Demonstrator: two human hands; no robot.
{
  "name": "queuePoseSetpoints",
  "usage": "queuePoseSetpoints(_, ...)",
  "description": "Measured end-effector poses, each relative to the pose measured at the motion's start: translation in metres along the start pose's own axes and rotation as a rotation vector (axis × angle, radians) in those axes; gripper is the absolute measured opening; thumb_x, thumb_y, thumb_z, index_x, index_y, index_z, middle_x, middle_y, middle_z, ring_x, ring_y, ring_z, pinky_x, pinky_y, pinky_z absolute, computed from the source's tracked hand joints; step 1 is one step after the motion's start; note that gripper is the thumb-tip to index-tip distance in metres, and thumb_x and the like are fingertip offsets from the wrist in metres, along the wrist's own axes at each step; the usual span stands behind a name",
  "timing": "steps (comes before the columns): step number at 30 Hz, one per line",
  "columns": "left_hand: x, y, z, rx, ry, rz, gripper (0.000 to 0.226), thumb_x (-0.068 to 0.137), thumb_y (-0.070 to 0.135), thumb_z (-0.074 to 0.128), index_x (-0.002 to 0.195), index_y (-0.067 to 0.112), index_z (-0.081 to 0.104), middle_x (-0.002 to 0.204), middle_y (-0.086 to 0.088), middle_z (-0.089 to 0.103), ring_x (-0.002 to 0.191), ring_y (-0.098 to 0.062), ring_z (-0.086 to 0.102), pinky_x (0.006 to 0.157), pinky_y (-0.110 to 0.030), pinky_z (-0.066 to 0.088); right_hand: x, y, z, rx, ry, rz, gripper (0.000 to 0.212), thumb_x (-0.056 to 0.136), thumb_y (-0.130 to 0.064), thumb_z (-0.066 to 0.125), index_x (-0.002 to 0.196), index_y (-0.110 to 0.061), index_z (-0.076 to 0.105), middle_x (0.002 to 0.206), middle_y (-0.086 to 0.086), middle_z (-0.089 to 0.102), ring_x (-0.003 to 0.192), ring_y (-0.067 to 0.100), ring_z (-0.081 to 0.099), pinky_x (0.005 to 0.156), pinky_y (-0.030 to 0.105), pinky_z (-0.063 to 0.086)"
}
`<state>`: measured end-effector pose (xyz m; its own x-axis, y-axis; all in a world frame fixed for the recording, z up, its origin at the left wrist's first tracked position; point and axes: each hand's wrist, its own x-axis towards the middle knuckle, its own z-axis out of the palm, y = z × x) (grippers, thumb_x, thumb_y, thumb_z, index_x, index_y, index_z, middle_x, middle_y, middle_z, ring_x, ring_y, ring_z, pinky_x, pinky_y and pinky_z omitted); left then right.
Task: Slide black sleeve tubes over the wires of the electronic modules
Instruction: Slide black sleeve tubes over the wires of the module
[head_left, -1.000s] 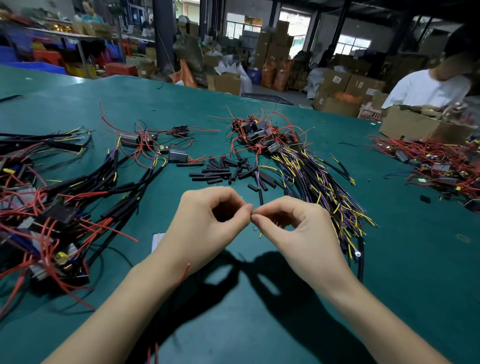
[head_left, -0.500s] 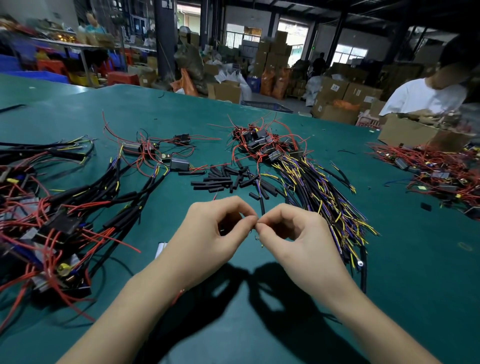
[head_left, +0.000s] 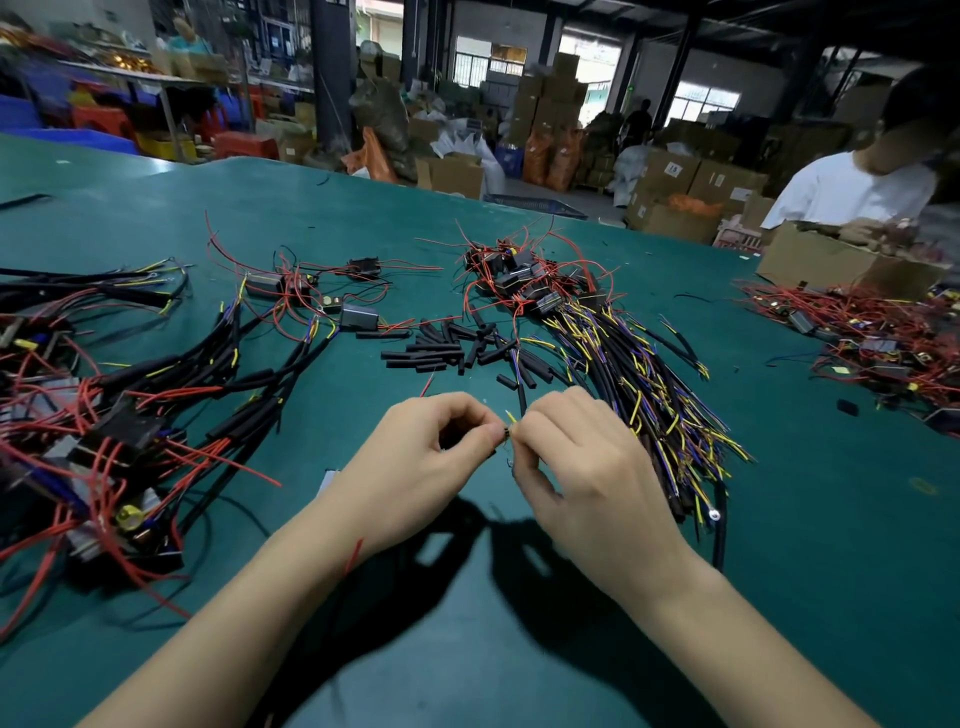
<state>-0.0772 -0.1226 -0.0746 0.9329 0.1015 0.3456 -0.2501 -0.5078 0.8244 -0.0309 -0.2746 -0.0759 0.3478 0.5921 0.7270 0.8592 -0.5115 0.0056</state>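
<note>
My left hand (head_left: 415, 457) pinches a short black sleeve tube (head_left: 503, 434) between thumb and forefinger; only its end shows. My right hand (head_left: 576, 457) pinches thin wires with a yellow tip (head_left: 511, 417) right at the tube's mouth. A red wire (head_left: 355, 554) passes under my left wrist, and another red tip pokes up behind that hand. Loose black sleeve tubes (head_left: 452, 345) lie in a heap just beyond my hands on the green table (head_left: 805, 519). The module whose wires I hold is hidden.
A bundle of sleeved modules with yellow and purple wire ends (head_left: 623, 374) lies to the right of my hands. Modules with red wires (head_left: 93, 441) crowd the left side. A far-right pile (head_left: 872, 338) sits by a cardboard box (head_left: 831, 260), where a person in white works.
Both hands have stayed together in the middle. The yellow wire tip now shows between my fingertips at the tube's end. The view has shifted slightly.
</note>
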Motion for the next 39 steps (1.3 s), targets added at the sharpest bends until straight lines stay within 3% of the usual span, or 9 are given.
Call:
queuePoseSetpoints(5,-0.003,-0.001,-0.002,0.023,0.015,-0.015,0.015,0.091,0.019,0.06,0.077,0.025,0.062,0.071,0.008,0.064,0.066,-0.006,0.053,0.068,-0.025,0.044,-0.004,0.005,-0.001,0.4,-0.096,0.244,0.006,0.087,-0.004,0.063,0.083,-0.009,0.063,0.078,-0.003,0.058,0.074,0.006,0.052,0.069,0.013,0.037)
queuePoseSetpoints(12,-0.001,-0.006,0.004,0.009,-0.008,-0.081,0.022,0.093,0.014,0.057,0.076,0.027,0.059,0.072,0.01,0.063,0.068,-0.002,0.056,0.072,-0.022,0.046,0.001,0.009,-0.005,0.46,-0.247,0.335,0.01,0.087,-0.009,0.065,0.082,-0.017,0.063,0.074,-0.008,0.06,0.067,0.005,0.053,0.062,0.011,0.037)
queuePoseSetpoints(15,-0.004,-0.007,0.01,0.103,0.013,-0.058,0.019,0.093,0.019,0.056,0.077,0.03,0.056,0.081,0.009,0.062,0.084,-0.015,0.059,0.083,-0.037,0.048,0.003,0.015,-0.009,0.54,-0.347,0.451,0.01,0.087,-0.014,0.066,0.079,-0.02,0.067,0.067,-0.007,0.064,0.06,0.004,0.055,0.058,0.013,0.039)
queuePoseSetpoints(19,-0.004,-0.004,0.013,0.212,0.001,-0.075,0.015,0.096,0.027,0.05,0.081,0.031,0.053,0.091,0.009,0.061,0.095,-0.014,0.053,0.091,-0.038,0.041,0.005,0.014,-0.012,0.34,-0.371,0.323,0.006,0.089,-0.016,0.064,0.083,-0.017,0.065,0.075,-0.008,0.06,0.068,0.008,0.054,0.065,0.022,0.044)
queuePoseSetpoints(22,-0.002,-0.004,0.011,0.233,-0.045,-0.13,0.02,0.096,0.029,0.048,0.077,0.027,0.054,0.087,0.006,0.062,0.094,-0.02,0.054,0.09,-0.037,0.04,0.004,0.008,-0.012,0.165,-0.362,0.244,0.006,0.091,-0.019,0.058,0.086,-0.017,0.06,0.083,-0.006,0.056,0.072,0.018,0.053,0.063,0.038,0.046)
queuePoseSetpoints(26,0.002,-0.006,0.006,0.133,-0.126,-0.209,0.023,0.095,0.032,0.051,0.079,0.02,0.061,0.078,-0.002,0.062,0.083,-0.027,0.055,0.082,-0.033,0.043,0.002,-0.001,-0.009,0.019,-0.281,0.164,0.009,0.09,-0.015,0.059,0.082,-0.013,0.058,0.08,-0.001,0.055,0.067,0.023,0.053,0.051,0.04,0.044)
queuePoseSetpoints(30,-0.002,-0.007,-0.001,0.156,-0.101,0.021,0.009,0.089,0.022,0.063,0.08,0.026,0.061,0.085,0.005,0.06,0.08,-0.006,0.055,0.079,-0.023,0.041,-0.001,0.009,-0.01,0.279,-0.281,0.312,0.005,0.088,-0.017,0.062,0.083,-0.018,0.064,0.08,-0.008,0.058,0.074,0.014,0.056,0.067,0.039,0.047)
queuePoseSetpoints(34,-0.004,-0.009,-0.002,0.383,-0.049,0.285,0.003,0.089,0.021,0.063,0.091,0.018,0.062,0.087,0.009,0.054,0.081,-0.01,0.053,0.081,-0.035,0.043,0.0,0.012,-0.01,0.388,-0.285,0.344,0.007,0.087,-0.013,0.066,0.081,-0.015,0.07,0.074,-0.009,0.061,0.069,0.009,0.055,0.06,0.013,0.036)
queuePoseSetpoints(39,-0.002,-0.009,-0.007,0.456,-0.03,0.454,0.005,0.087,0.018,0.066,0.087,0.013,0.066,0.081,0.004,0.058,0.073,-0.01,0.05,0.069,-0.032,0.044,0.001,0.014,-0.012,0.467,-0.297,0.361,0.008,0.084,-0.011,0.069,0.078,-0.015,0.072,0.069,-0.01,0.062,0.064,0.002,0.053,0.058,0.008,0.034)
